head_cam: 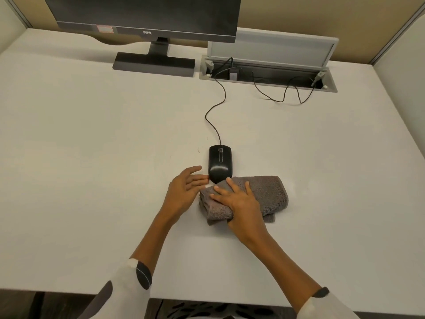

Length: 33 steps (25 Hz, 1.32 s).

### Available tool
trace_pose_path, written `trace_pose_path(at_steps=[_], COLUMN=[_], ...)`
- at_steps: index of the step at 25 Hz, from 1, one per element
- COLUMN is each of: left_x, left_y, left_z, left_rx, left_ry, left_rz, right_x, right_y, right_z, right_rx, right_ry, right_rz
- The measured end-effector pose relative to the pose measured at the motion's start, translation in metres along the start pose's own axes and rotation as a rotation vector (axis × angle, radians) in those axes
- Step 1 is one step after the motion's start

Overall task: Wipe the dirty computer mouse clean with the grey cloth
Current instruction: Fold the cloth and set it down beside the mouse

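A black wired computer mouse [220, 162] lies on the white desk [92, 139], its cable running back to a cable hatch. Right below it, touching its near end, lies a folded grey cloth [269, 194]. My right hand [236, 201] rests flat on the left part of the cloth, fingers spread, thumb tucked at the cloth's near edge. My left hand [184, 192] hovers open just left of the cloth, fingertips close to the mouse's lower left corner. It holds nothing.
A black monitor [147, 17] on its stand [154, 63] sits at the back of the desk. An open grey cable hatch [269, 65] with loose black cables lies back right. Partition walls close in both sides. The desk's near edge runs below my forearms.
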<state>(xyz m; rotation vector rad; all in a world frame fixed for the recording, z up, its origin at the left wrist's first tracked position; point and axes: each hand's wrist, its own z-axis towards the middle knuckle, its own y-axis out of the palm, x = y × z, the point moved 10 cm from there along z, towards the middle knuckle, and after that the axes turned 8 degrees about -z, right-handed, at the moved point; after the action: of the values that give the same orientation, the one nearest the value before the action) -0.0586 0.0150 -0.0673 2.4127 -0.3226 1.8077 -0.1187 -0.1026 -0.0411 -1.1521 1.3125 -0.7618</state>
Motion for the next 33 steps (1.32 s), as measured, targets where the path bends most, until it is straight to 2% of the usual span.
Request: trace_pose_path(at_steps=[3, 5, 7, 9, 13, 14, 16, 18, 21, 26, 29, 33], left_x=[0.017, 0.031, 0.037, 0.04, 0.037, 0.038, 0.041, 0.047, 0.058, 0.064, 0.064, 0.064], left_y=[-0.01, -0.005, 0.013, 0.033, 0.051, 0.051, 0.043, 0.024, -0.023, -0.081, -0.09, -0.086], left_z=[0.005, 0.009, 0.019, 0.027, 0.037, 0.039, 0.041, 0.045, 0.05, 0.054, 0.056, 0.056], left_rx=[0.184, 0.264, 0.264, 0.261, 0.28, 0.286, 0.295, 0.317, 0.388, 0.453, 0.48, 0.493], left_ry=[0.033, 0.035, -0.027, -0.093, -0.185, -0.178, -0.154, -0.132, -0.111, -0.093, -0.073, -0.053], left_rz=[0.123, 0.229, 0.345, 0.516, 0.675, 0.679, 0.628, 0.534, 0.376, 0.255, 0.245, 0.247], right_x=[0.002, 0.009, 0.032, 0.065, 0.121, 0.127, 0.126, 0.114, 0.091, 0.038, 0.007, -0.015], right_y=[-0.004, -0.021, -0.051, -0.086, -0.131, -0.132, -0.12, -0.098, -0.079, -0.057, -0.036, -0.02], right_z=[-0.003, -0.007, -0.015, -0.02, 0.002, 0.012, 0.038, 0.065, 0.1, 0.148, 0.152, 0.134], right_rx=[-0.034, -0.006, 0.098, 0.234, 0.463, 0.482, 0.407, 0.272, 0.172, 0.004, -0.106, -0.142], right_ry=[0.027, 0.069, 0.174, 0.305, 0.609, 0.67, 0.732, 0.72, 0.662, 0.369, 0.172, -0.019], right_rz=[0.048, 0.211, 0.419, 0.527, 0.437, 0.392, 0.305, 0.223, 0.119, 0.093, 0.036, 0.031])
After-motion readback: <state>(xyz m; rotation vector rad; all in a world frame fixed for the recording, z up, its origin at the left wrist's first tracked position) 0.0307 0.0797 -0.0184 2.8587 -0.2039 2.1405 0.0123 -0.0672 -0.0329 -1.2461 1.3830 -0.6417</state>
